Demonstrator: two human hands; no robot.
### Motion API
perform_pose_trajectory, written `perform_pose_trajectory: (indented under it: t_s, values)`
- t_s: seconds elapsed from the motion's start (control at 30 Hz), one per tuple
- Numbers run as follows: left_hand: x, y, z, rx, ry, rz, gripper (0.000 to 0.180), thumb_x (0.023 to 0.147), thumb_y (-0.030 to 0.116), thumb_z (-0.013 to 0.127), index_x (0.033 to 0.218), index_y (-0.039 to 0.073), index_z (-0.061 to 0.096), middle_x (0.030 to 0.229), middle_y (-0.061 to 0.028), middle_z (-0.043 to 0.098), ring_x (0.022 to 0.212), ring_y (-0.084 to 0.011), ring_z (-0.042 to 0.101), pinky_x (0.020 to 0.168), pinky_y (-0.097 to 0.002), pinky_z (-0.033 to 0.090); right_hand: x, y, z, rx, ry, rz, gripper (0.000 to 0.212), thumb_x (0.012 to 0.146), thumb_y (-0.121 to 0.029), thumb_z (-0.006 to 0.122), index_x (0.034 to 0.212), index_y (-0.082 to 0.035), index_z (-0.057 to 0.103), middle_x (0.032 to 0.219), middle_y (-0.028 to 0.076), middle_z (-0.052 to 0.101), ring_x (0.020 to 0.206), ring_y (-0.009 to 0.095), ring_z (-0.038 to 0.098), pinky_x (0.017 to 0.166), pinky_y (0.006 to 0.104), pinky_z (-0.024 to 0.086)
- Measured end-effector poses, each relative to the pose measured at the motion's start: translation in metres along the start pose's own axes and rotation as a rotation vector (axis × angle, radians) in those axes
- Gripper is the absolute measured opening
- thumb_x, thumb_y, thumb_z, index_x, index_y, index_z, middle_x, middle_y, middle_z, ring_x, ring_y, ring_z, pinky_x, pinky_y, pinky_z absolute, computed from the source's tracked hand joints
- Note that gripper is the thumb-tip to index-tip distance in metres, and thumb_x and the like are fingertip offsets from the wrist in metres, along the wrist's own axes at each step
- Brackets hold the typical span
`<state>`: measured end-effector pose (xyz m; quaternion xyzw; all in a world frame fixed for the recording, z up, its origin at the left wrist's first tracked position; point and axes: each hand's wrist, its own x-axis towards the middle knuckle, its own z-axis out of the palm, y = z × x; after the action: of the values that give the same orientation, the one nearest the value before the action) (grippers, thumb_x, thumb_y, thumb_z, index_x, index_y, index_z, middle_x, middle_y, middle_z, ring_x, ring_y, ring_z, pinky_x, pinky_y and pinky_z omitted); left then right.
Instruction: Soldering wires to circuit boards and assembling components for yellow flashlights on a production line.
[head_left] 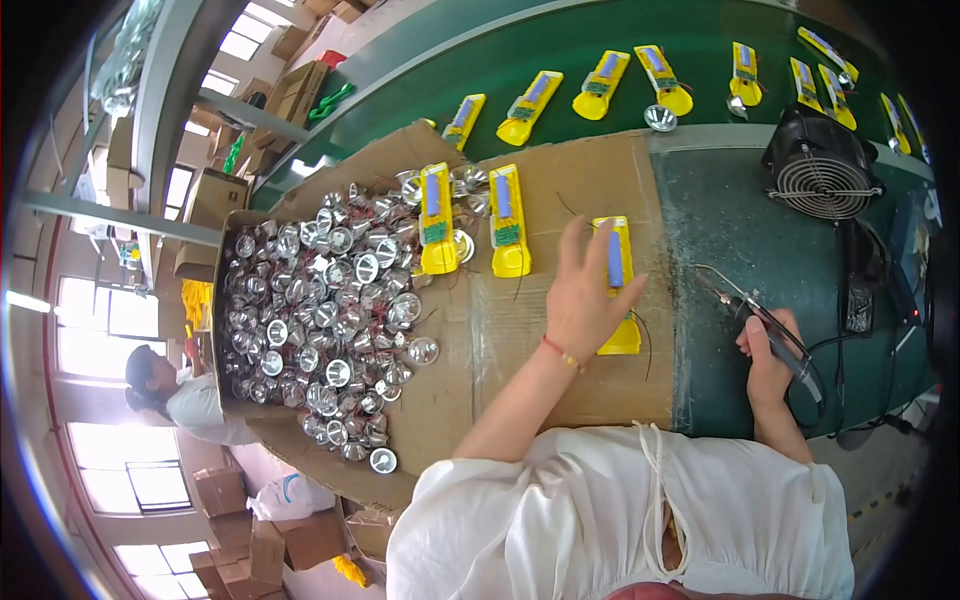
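Note:
My left hand lies over a yellow torch housing, its fingers spread and the thumb beside the housing's right edge. A purple battery cell and thin loose wires show around the fingers; whether the fingertips press on it I cannot tell. To the right, my right hand is closed around the dark handle of a soldering iron. Its thin metal tip and curved wire guide point left, apart from the housing. Two more yellow housings with cells and green circuit boards lie left of my left hand.
A cardboard tray holds a heap of silvery reflector cups. Behind, several yellow housings lie along a green conveyor belt. A black fan stands at the far right, cables below it. Another person is at the left.

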<state>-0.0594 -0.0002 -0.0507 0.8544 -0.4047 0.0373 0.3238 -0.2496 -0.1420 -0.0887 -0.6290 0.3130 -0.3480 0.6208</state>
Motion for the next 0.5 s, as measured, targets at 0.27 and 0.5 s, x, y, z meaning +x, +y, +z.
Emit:
perform_pose_trajectory:
  t_s: [0.27,0.5]
  values:
    - [-0.053,-0.127,-0.084,0.228,0.859,-0.264,0.041,0.066,0.001,0.055,0.106,-0.002,0.044,0.105,-0.0173,0.043,0.106,-0.0300,0.038,0.093,-0.0422,0.029,-0.007,0.001,0.002,-0.019,-0.082,-0.032,0.013,0.081,-0.010,0.059,0.082,0.000,0.051,0.063,0.006,0.055,0.054,0.008,0.052,0.050,0.0200,0.042]
    - [-0.038,-0.151,-0.099,0.771,0.529,-0.348,0.027,0.071,0.022,0.068,0.095,0.014,0.063,0.087,-0.0019,0.059,0.093,-0.0231,0.050,0.079,-0.0413,0.035,-0.014,0.003,0.006,-0.039,-0.116,-0.074,0.013,0.080,-0.009,0.060,0.081,0.000,0.051,0.062,0.006,0.055,0.053,0.009,0.052,0.050,0.0202,0.042]
